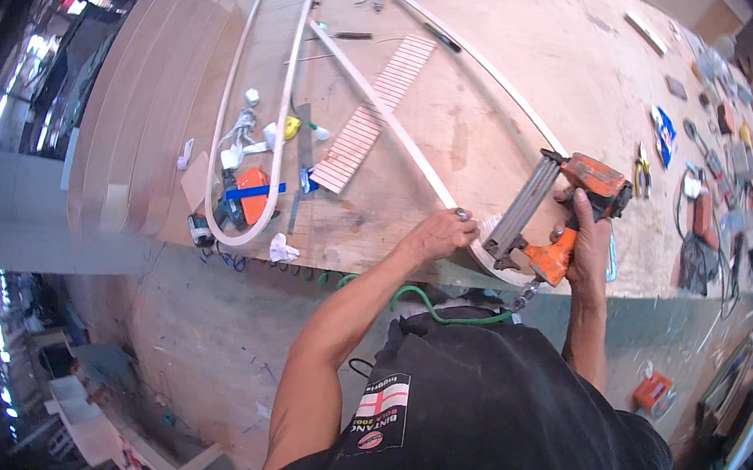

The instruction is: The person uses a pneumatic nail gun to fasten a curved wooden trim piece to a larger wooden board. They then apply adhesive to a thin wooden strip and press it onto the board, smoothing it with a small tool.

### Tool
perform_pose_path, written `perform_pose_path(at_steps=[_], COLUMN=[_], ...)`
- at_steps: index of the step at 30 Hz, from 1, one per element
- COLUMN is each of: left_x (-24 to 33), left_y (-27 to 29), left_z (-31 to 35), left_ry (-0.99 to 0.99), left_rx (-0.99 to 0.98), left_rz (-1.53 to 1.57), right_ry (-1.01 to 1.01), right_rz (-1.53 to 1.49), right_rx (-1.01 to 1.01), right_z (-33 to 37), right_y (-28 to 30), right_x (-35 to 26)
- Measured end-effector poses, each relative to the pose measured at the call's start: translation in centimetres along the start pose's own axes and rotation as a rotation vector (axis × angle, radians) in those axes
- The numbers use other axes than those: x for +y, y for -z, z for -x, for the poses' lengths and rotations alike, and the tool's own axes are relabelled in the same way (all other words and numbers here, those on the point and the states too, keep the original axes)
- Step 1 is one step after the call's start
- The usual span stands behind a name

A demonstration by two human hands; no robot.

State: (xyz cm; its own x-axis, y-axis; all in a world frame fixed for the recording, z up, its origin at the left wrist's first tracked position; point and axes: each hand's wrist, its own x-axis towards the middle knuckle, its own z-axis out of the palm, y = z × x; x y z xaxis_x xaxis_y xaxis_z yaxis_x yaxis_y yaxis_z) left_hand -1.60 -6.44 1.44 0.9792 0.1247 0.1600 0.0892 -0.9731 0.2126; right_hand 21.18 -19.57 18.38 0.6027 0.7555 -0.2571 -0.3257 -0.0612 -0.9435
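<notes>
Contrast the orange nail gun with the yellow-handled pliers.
The orange-and-grey nail gun is in the right hand; the yellow-handled pliers lie on the wooden tabletop. The gun dwarfs the pliers. The gun has a green hose; the pliers have none. Both are hand tools.

A woodworking workshop, marked by a broad plywood-topped bench, an orange-and-grey nail gun and yellow-handled metal pliers

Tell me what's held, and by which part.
Right hand: orange pneumatic nailer, by its handle. Left hand: at the end of the pale strip, grip unclear.
</notes>
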Motion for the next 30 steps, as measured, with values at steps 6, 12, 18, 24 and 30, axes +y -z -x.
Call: perform_pose_path(at_steps=[6, 12, 18, 24, 30], left_x=[-2.9, -6.3, -6.1, -3.9, -4.2], left_y=[-0.2, 1.8, 4.7, 2.3, 0.2], left_z=[4.1, 16.7, 24.8, 26.6, 27.0], left_ry=[0.428, 0.838, 1.186, 1.367, 1.385], left_rx=[0.190, 0.593, 0.418, 0.501, 0.572], left_rz=[0.759, 0.482, 0.853, 1.218, 1.045], right_ry=[-0.072, -0.167, -0.369, -0.408, -0.431], right_rz=[-0.005, 0.034, 0.113, 0.067, 0.029], right_rx=[-0.105, -0.242, -0.174, -0.003, -0.012], right_z=[-1.0, -1.8, 0.8, 2.0, 1.9], right_y=[-11.4, -21.5, -27.5, -28.3, -25.6], right_x=[2.4, 8.7, 15.1, 20.9, 26.2])
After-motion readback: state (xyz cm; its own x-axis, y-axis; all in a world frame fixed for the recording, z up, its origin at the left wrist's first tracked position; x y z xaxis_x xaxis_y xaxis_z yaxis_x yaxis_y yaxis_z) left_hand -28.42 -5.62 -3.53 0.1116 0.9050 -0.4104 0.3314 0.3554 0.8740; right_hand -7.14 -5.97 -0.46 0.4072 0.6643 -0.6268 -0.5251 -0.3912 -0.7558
